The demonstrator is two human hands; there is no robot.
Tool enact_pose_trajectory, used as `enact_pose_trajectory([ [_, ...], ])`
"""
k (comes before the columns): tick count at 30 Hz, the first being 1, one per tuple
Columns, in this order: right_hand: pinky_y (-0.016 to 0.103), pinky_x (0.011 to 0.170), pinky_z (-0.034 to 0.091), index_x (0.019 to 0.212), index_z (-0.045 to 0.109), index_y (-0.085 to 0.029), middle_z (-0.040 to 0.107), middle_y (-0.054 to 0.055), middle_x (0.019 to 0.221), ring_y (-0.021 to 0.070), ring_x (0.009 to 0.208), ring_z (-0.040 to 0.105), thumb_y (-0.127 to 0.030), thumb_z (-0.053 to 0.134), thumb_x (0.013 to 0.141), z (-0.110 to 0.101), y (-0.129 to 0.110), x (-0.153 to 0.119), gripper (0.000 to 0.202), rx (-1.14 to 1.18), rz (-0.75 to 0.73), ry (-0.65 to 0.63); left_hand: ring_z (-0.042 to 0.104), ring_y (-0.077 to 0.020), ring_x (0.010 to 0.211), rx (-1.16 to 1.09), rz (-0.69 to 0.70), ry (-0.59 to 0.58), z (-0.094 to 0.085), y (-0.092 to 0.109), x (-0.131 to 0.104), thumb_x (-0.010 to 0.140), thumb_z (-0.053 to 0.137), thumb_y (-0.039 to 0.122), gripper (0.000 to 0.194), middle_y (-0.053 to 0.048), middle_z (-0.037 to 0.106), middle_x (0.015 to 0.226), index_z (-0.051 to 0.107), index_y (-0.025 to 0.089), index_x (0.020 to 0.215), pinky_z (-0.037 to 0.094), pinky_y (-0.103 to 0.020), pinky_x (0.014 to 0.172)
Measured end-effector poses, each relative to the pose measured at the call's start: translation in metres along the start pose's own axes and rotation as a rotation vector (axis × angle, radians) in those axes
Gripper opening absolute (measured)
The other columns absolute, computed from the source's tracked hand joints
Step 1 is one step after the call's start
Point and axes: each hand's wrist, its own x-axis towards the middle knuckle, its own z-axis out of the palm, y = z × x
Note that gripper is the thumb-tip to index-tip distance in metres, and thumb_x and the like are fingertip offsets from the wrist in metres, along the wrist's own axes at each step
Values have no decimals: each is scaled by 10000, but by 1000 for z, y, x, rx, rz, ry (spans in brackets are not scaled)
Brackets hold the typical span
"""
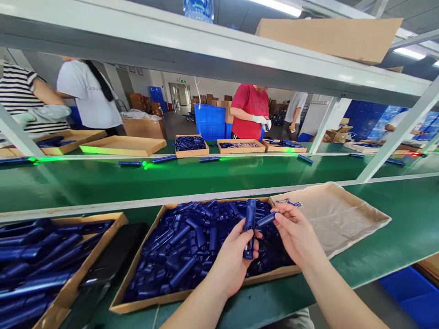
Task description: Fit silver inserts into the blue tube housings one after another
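"While the left hand [235, 256] grips a blue tubular housing [251, 212], what does the right hand [297, 233] hold?"

"A smaller blue plastic piece [266, 221], pinched at one end, the other right by the housing's side."

"Where are both?"

"Over a cardboard tray [154, 302] heaped with blue plastic parts [181, 272] on the green table [377, 237], beside a cloth-lined tray [343, 214]."

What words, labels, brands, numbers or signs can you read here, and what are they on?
No text can be read with certainty.
White T-shirt, on a person across the line: lettering on it, too small and blurred to quote.
Green lit sign above the far doorway: too small to read.
Blue casing in the left hand, smaller blue piece in the right hand: no lettering visible.
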Motion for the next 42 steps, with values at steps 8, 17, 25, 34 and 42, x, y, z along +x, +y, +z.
enact_pose_trajectory([
  [8, 261, 643, 559, 846, 705, -187, 673, 59, 977, 156, 766, 636, -340, 722, 765, 19, -9, -15, 174, -410, -18, -265, 539, -114, 666, -174, -64, -11, 1, 2, 0, 922, 506, 221, 364, -43, 572, 803, 566, 183, 1279, 471, -220, 600],
  [17, 272, 713, 568, 833, 687, -199, 676, 36, 935, 150, 782, 645, -257, 613, 843, 10, -18, -10, 94, -662, -126, -433, 534, -103, 656, -56, -35, -78, 2, 2, -1, 929, 504, 248, 326, -37, 558, 810, 580, 163, 1235, 435, -189, 546],
  [25, 422, 1002, 466, 1269, 555, -289, 412, 69, 1405, 227, 1235, 454, -143, 611, 814, 14, 1, -30, 481, -1022, -546, -268, 440, -67, 520, 44, 39, -79, -2, -7, 1, 906, 554, 511, 358, 12, 487, 737, 557, 164, 992, 354, -171, 438],
  [34, 254, 627, 511, 1306, 464, -240, 550, 73, 1123, 134, 795, 565, -443, 534, 918, -17, -30, -5, 444, -803, 0, -335, 386, -47, 435, 402, 41, -266, -3, -13, -6, 919, 508, 512, 382, 23, 491, 684, 507, 146, 1031, 290, -138, 357],
  [42, 211, 597, 482, 996, 573, -176, 562, 15, 878, 110, 706, 537, -489, 723, 785, -22, -56, 22, 406, -650, 314, -761, 539, -100, 496, 507, -123, -412, -14, 11, -30, 848, 568, 569, 440, -59, 629, 813, 513, 161, 1003, 478, -224, 447],
])
